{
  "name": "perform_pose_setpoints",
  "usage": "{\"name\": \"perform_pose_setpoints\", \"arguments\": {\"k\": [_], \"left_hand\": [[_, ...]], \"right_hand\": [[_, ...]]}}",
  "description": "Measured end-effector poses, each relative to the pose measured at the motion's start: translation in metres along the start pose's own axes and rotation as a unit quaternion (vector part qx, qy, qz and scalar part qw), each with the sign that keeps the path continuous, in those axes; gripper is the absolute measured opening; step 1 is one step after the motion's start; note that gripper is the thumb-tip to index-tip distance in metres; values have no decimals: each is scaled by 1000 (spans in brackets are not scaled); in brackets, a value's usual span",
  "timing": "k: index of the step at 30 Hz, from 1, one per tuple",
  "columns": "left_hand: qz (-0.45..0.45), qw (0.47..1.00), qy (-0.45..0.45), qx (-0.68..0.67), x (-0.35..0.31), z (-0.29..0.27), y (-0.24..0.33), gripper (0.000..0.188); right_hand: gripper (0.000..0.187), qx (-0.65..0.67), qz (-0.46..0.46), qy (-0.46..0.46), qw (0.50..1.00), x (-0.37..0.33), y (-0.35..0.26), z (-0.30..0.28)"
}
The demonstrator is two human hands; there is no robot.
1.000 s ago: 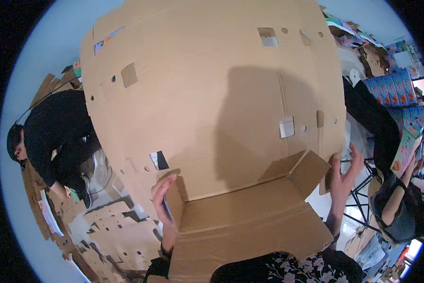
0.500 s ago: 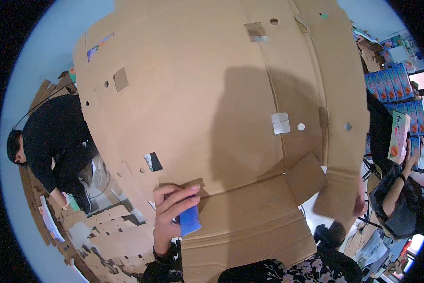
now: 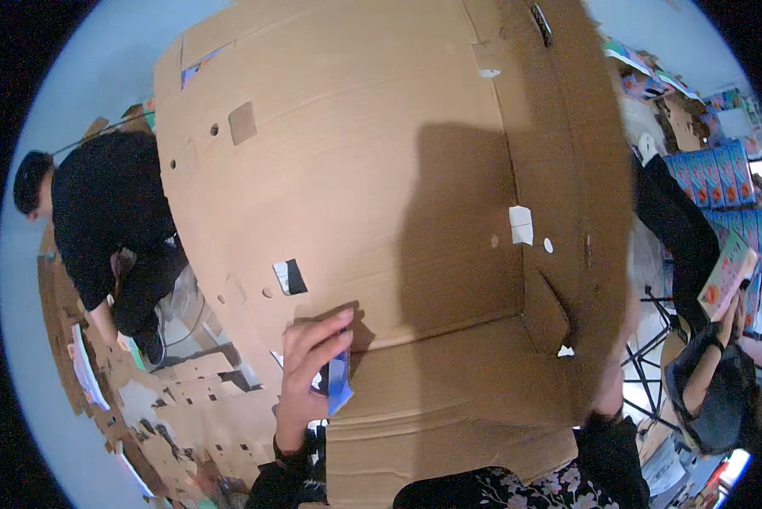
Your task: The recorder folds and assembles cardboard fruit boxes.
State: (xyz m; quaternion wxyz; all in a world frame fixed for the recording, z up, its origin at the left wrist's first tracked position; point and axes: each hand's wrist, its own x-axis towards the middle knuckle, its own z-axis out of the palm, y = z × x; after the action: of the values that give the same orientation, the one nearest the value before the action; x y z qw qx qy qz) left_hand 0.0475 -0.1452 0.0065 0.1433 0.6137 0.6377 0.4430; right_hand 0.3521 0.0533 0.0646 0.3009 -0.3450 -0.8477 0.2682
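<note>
A large sheet of brown cardboard (image 3: 355, 195), creased and cut with holes and slots, stands before me and fills most of the view. At its lower left edge my left hand (image 3: 309, 360) is closed around a small blue item with a dark part (image 3: 338, 382); its exact kind is unclear. The fingertips rest near the lower crease. My right hand (image 3: 611, 392), blurred, lies on the outer side of the right flap (image 3: 567, 220), its fingers hidden by the cardboard. That flap bends up toward me, and a small corner tab (image 3: 546, 314) folds inward.
To the left, a person in black (image 3: 109, 212) bends over flattened cardboard pieces (image 3: 194, 407). At right another person (image 3: 716, 373) holds a printed box (image 3: 728, 276) near stacked blue boxes (image 3: 711, 174). A black metal stand (image 3: 648, 365) is behind my right arm.
The right flap has folded up and inward, and the corner tab has turned in with it. My right hand has come lower along the flap's outside. My left hand still grips the blue item.
</note>
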Motion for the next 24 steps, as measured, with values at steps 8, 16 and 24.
{"name": "perform_pose_setpoints", "arguments": {"k": [8,16,24], "left_hand": [[-170,975,61,127,-44,-43,-1,97],[-525,774,189,-300,-135,-102,-29,80],[-222,844,311,-377,-137,-109,37,61]], "right_hand": [[53,-170,-191,-121,959,46,-51,4],[52,-188,-168,-179,951,44,-43,10],[58,-172,-165,-172,956,39,-47,15]]}}
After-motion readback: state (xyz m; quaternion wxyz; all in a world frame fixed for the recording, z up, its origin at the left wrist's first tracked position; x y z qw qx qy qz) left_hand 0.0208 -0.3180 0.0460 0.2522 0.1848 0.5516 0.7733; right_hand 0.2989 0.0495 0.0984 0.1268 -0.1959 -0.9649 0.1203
